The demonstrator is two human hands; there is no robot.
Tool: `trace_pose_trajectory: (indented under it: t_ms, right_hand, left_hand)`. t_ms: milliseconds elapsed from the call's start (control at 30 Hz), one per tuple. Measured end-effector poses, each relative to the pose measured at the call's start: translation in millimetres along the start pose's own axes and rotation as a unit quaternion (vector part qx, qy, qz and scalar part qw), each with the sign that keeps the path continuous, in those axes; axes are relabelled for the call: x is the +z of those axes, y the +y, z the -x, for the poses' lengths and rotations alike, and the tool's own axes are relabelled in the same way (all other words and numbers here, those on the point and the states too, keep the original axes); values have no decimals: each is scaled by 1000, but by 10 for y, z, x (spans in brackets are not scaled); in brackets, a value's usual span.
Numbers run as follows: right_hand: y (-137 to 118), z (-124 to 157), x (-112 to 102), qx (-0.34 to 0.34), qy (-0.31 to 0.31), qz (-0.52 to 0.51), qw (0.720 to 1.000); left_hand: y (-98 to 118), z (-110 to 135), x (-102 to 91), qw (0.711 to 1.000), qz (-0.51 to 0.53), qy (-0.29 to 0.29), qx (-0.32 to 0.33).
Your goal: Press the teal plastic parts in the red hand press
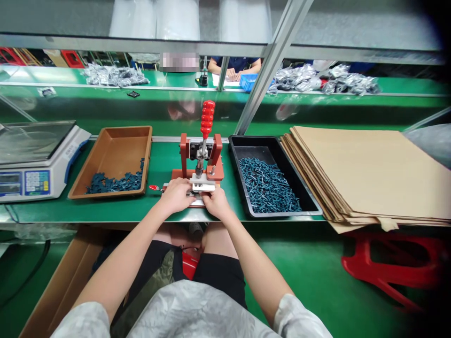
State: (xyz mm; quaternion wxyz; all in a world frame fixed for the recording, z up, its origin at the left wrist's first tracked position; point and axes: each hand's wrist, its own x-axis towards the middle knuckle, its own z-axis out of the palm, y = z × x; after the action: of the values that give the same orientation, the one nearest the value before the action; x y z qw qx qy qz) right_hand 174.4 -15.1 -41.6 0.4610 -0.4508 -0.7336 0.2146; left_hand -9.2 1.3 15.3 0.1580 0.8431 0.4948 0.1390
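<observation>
A small red bench press (201,155) with a red ribbed handle (207,119) stands upright at the middle of the green bench (155,209). Both hands are at its base. My left hand (174,195) lies over the metal jig (200,187), near a small red-tipped lever (155,188). My right hand (216,203) touches the jig's front edge. Anything small in my fingers is hidden. Dark blue parts (268,185) fill a black tray (246,145) to the right, and more (116,182) lie in a brown tray (112,145) to the left.
A digital scale (35,162) stands at the left, and a stack of cardboard sheets (369,173) at the right. A cardboard box (66,277) and a red stool (391,267) sit below the bench. Beyond a metal post, a co-worker's hands (232,72) rest on a farther bench.
</observation>
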Motion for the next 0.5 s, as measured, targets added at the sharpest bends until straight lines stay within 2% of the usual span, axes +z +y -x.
trace_pose_trajectory:
  t_ms: [133,200,267,333,367,467,500]
  right_hand:
    - [-12,-10,-9,1,-2,20,1000]
    - [-15,-16,-14,-4,-2,21,1000]
    - [-17,-22,-16,-15,-3,16,1000]
    - [-21,-27,-16,-18,-6,15,1000]
    - [-24,-28,-15,-15,-6,15,1000]
    - [-40,-31,-7,-1,3,12,1000]
    - [-44,-32,-5,0,7,8,1000]
  left_hand:
    - [18,140,-26,999,1,30,39]
    - [-56,270,-63,993,8,106,47]
    - [-206,367,-120,973,31,230,-8]
    - [-386,376,-181,930,122,333,-98]
    - [-461,346,-203,901,200,357,-143]
    - [-514,189,-201,797,445,341,-222]
    - [-464,141,-172,779,482,333,-221]
